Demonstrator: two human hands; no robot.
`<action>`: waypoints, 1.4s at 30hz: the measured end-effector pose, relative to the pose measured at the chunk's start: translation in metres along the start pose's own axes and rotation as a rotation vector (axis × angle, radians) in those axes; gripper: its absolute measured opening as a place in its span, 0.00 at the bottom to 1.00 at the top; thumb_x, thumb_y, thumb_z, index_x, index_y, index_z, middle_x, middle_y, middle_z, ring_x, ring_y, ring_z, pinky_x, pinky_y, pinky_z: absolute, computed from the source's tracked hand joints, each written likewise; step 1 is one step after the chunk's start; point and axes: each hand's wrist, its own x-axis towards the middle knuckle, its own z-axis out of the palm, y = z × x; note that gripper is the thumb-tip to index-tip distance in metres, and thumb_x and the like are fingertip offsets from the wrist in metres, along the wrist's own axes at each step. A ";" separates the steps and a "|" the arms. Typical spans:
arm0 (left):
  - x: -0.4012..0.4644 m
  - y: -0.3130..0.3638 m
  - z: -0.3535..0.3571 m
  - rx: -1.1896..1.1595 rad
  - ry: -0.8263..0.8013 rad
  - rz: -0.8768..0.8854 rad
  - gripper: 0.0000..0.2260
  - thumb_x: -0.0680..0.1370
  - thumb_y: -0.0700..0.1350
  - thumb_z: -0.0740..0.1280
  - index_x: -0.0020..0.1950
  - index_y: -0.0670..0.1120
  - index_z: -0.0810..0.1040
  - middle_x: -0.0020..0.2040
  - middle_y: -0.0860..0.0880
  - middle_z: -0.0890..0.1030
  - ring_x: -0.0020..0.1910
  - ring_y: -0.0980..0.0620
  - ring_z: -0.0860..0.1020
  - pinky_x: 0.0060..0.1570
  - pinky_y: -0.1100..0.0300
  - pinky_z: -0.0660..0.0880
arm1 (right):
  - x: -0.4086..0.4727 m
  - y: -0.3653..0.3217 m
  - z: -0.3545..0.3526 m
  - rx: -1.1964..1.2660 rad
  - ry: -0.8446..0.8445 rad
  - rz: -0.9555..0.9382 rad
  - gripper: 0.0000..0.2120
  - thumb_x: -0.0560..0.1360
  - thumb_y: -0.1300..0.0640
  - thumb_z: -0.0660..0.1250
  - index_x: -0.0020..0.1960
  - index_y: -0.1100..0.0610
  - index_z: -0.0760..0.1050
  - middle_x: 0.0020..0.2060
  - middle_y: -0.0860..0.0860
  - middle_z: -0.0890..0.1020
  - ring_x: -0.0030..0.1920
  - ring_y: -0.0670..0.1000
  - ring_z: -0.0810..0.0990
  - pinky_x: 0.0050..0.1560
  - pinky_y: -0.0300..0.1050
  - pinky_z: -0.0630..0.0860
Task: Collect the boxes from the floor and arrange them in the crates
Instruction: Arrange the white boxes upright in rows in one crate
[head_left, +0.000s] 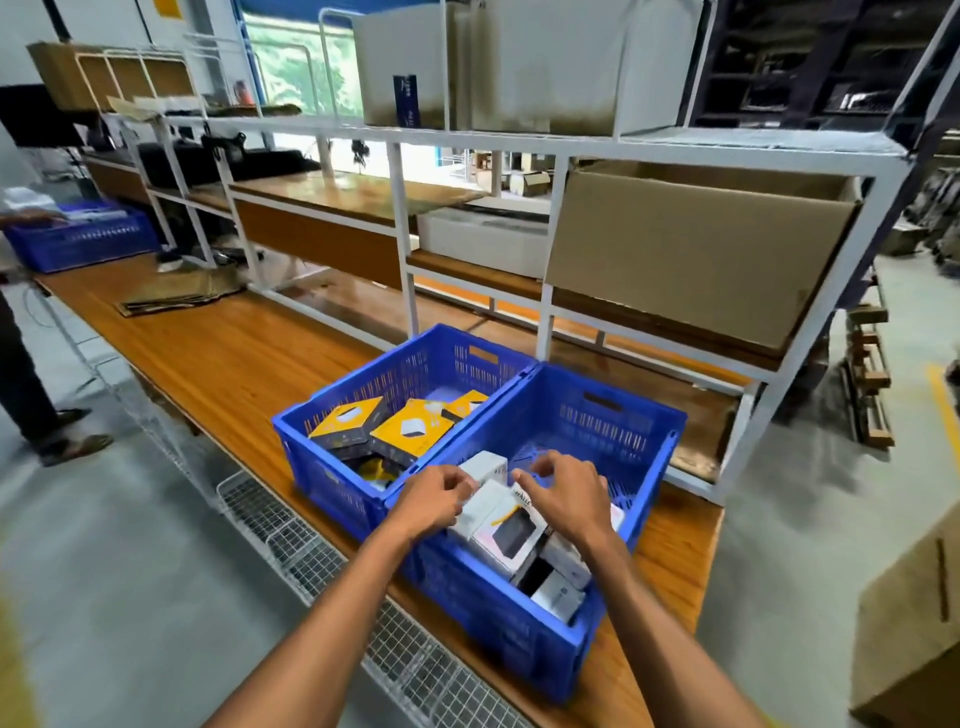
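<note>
Arranging now: left hand (434, 501) and right hand (563, 499) each grip small white cardboard boxes (485, 506) in the right blue plastic crate (597, 631); next, seat them flat.

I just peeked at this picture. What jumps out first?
Two bright blue crates sit side by side on the wooden table: the left crate holds yellow boxes, the right crate holds white boxes. Both hands, left hand and right hand, reach into the right one, touching the white boxes.
</note>
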 end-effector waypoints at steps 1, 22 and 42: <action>0.003 0.002 0.000 0.003 -0.024 0.040 0.08 0.83 0.53 0.69 0.50 0.52 0.84 0.38 0.52 0.82 0.36 0.52 0.80 0.38 0.53 0.79 | 0.001 0.000 0.002 0.001 0.024 0.002 0.25 0.72 0.25 0.60 0.49 0.44 0.80 0.47 0.40 0.84 0.54 0.51 0.81 0.56 0.54 0.72; 0.099 -0.002 0.028 0.333 -0.496 0.561 0.26 0.75 0.70 0.70 0.63 0.52 0.80 0.52 0.54 0.84 0.52 0.54 0.81 0.52 0.57 0.76 | -0.002 -0.010 0.026 -0.209 0.270 0.271 0.20 0.80 0.36 0.58 0.49 0.48 0.83 0.43 0.47 0.83 0.50 0.56 0.79 0.51 0.53 0.76; 0.158 0.039 0.020 -0.261 -0.550 0.362 0.18 0.70 0.60 0.81 0.56 0.59 0.84 0.56 0.55 0.85 0.56 0.51 0.83 0.57 0.50 0.82 | 0.035 -0.020 -0.001 0.372 0.273 0.249 0.10 0.83 0.43 0.64 0.57 0.47 0.79 0.48 0.43 0.84 0.49 0.42 0.82 0.50 0.42 0.77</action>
